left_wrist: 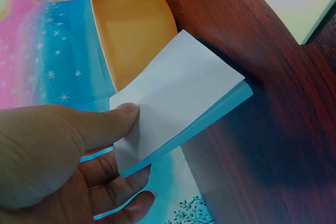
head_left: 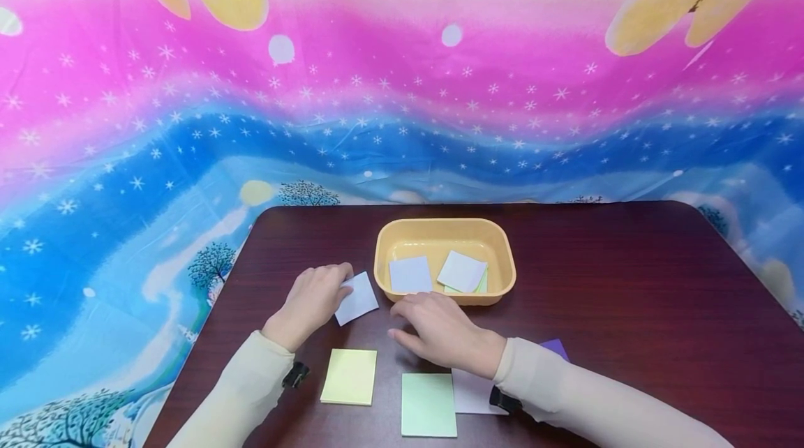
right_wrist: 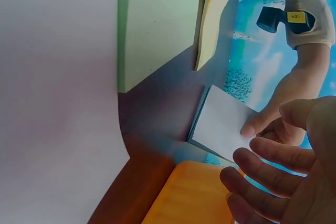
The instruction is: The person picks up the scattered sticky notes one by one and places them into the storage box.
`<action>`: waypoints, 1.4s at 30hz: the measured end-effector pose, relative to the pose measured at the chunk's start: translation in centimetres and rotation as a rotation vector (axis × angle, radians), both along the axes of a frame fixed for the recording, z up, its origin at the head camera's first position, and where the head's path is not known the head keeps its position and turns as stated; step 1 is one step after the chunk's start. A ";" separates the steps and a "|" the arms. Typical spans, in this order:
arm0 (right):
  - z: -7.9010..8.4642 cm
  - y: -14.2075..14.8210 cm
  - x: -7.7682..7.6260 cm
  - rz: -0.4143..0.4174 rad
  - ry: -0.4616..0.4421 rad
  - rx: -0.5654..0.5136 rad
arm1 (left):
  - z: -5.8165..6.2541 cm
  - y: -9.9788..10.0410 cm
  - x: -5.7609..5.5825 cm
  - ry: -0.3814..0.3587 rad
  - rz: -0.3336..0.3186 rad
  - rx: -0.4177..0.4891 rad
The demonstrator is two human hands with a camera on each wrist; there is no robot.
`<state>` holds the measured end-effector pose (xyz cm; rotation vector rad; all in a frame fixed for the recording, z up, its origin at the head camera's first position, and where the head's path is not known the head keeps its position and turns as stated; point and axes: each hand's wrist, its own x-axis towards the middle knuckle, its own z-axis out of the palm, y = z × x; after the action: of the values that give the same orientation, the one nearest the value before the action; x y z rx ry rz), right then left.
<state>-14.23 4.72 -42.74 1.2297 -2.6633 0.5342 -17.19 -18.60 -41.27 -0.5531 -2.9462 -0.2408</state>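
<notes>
Just beside the yellow tray [head_left: 443, 230]: one blue-edged paper pad [head_left: 359, 301], pinched in the left hand [head_left: 313, 300]; right hand [head_left: 440, 326] relaxed, empty. Step, seemingly: transfer; next probably calls for clearing the rim.

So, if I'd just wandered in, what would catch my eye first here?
Probably the snowflake-dotted pink-and-blue backdrop, spread behind the dark table. Next might come the yellow tub near the table's far edge, with paper squares lying inside. Just to its left, the left hand pinches a paper pad, whitish on top and blue along its side.
</notes>
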 end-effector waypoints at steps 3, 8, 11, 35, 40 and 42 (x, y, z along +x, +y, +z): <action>0.2 -0.1 0.1 -0.001 -0.001 -0.001 | 0.1 0.0 -0.1 0.009 -0.002 -0.004; 0.3 -0.2 0.1 -0.001 0.009 -0.005 | 0.3 0.0 -0.4 0.017 0.001 -0.013; 0.3 -0.2 0.1 0.002 0.008 -0.009 | 0.4 0.0 -0.5 0.017 0.002 -0.017; 1.4 -0.5 0.0 0.017 0.031 -0.010 | 1.8 0.0 -0.9 0.052 -0.021 -0.014; 1.6 -0.5 -0.2 0.017 0.026 -0.012 | 2.0 0.0 -1.0 0.065 -0.026 -0.022; 1.7 -0.5 -0.3 0.018 0.025 -0.015 | 2.1 0.0 -1.0 0.073 -0.032 -0.024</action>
<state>-14.51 4.18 -41.01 1.2482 -2.6249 0.5371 -18.23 -18.56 -39.14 -0.5988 -2.8752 -0.1850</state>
